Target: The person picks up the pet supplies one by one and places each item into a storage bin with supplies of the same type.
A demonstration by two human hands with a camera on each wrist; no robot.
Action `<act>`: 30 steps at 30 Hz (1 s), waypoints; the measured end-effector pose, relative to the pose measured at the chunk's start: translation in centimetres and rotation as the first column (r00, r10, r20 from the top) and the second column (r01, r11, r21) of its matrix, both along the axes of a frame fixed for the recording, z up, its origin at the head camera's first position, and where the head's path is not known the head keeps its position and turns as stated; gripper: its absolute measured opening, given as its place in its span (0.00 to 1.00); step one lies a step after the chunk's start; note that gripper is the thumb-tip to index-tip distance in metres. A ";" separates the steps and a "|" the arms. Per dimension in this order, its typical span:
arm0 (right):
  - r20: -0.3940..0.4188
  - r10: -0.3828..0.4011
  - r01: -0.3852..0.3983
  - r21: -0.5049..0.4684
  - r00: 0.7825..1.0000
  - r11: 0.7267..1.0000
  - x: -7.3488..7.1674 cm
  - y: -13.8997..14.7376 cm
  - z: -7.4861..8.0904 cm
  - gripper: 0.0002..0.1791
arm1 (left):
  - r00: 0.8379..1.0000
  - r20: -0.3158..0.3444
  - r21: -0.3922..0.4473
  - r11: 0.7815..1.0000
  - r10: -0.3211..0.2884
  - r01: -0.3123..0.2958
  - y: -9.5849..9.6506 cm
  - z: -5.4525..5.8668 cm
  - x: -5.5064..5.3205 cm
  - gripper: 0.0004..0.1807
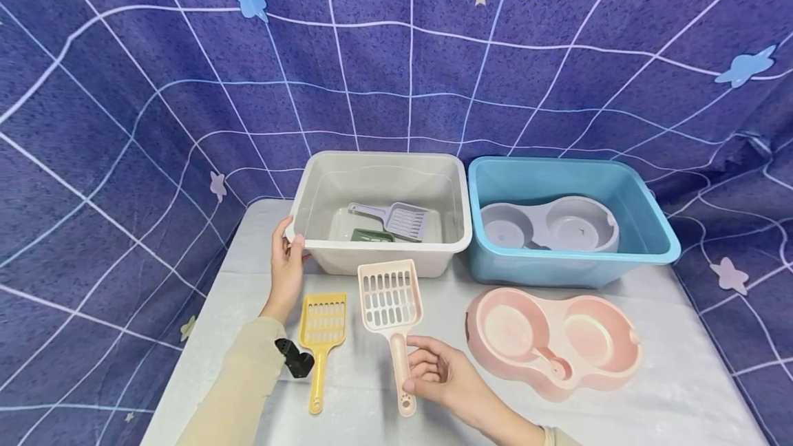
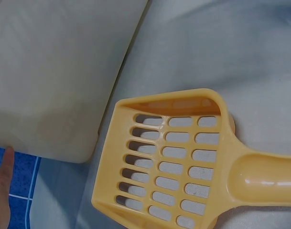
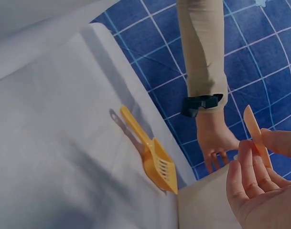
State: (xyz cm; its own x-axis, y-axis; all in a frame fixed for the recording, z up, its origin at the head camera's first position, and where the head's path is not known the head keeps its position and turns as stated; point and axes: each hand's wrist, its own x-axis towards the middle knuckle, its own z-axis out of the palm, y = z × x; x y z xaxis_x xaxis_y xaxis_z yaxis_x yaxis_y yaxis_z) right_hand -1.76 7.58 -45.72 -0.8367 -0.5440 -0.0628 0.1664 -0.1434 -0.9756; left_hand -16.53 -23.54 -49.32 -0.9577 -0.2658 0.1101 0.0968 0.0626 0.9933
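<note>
In the head view my right hand [image 1: 455,380] pinches the handle of a pale pink litter scoop [image 1: 390,294] between thumb and fingers, slats toward the far side. Only the thin orange-looking edge of that scoop's handle [image 3: 256,133] shows in the right wrist view. My left hand [image 1: 287,274] holds the front left corner of a grey litter box [image 1: 384,246], thumb at the rim and fingers along the side. Inside the box lie a lilac scoop [image 1: 396,215] and a dark green one [image 1: 370,235], partly hidden. A yellow litter scoop [image 1: 319,336] lies near my left wrist.
Right of the grey box stands a blue litter box [image 1: 573,263] with a grey double pet bowl [image 1: 542,219] in it. A pink double pet bowl [image 1: 554,336] sits at the right on the pale tabletop [image 1: 359,425]. A patterned blue curtain [image 1: 372,54] hangs behind.
</note>
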 end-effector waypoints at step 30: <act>-0.119 -0.048 0.055 0.057 0.992 0.997 -3.1 0.5 3.5 0.35 | 1.000 -0.004 0.012 1.000 -0.001 0.001 0.1 -0.1 -0.1 0.27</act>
